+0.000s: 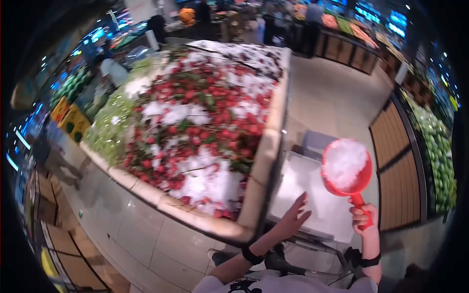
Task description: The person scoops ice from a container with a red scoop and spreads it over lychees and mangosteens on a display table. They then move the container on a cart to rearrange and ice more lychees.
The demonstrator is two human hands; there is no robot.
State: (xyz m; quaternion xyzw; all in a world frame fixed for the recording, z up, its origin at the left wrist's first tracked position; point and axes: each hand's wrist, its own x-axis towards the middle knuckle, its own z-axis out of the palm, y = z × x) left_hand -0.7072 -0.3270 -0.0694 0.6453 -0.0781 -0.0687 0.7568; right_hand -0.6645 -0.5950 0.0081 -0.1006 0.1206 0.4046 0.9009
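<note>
My right hand is wrapped around the handle of a red scoop. White crushed ice fills its round bowl, which is above the right side of a white bin on a cart. My left hand hangs over the bin's near left part, fingers spread and holding nothing. To the left, a large display stand carries red lychees with green leaves, among patches of white ice.
The stand's pale rim runs close along my left side. Green grapes lie on its left part. A wooden produce shelf with green fruit stands at the right. The cart's handle is right before me. People are farther off.
</note>
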